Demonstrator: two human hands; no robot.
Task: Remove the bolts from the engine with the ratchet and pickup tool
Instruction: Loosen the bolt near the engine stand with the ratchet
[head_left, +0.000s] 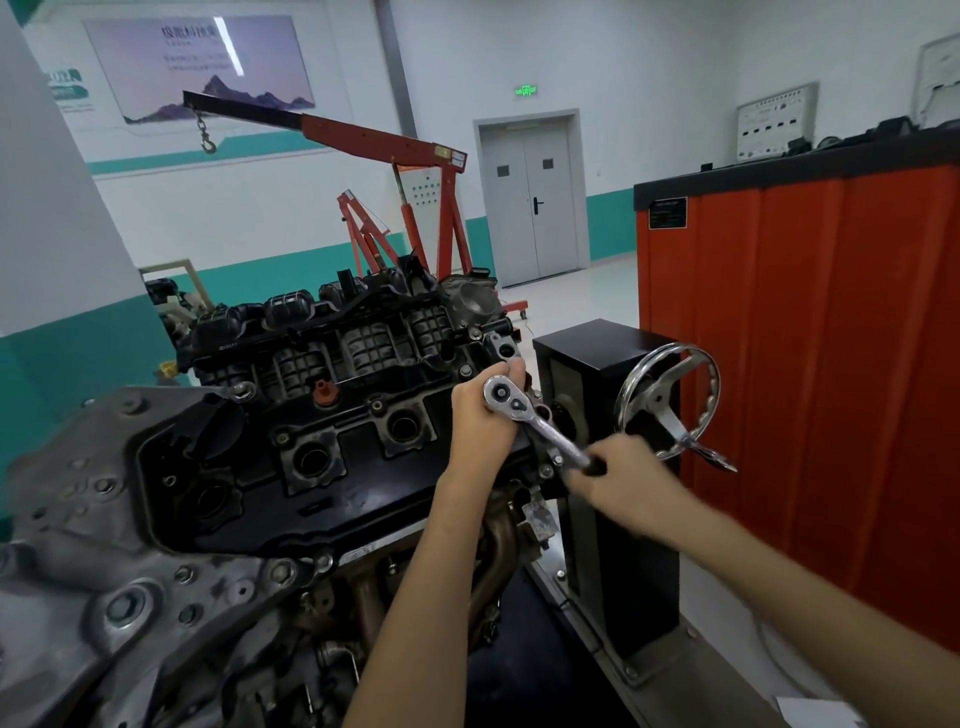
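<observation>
Blurred right hand (618, 480) around black grip of chrome ratchet (540, 423), left hand (480, 415) around its round head, underside hidden.

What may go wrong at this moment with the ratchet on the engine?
The ratchet could slip; the left hand holds its head close to the engine edges and may get hurt. The right hand, blurred on the handle, is near the handwheel and might strike it.

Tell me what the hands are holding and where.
Both hold the ratchet: left hand cups its head, right hand grips the black handle end.
</observation>
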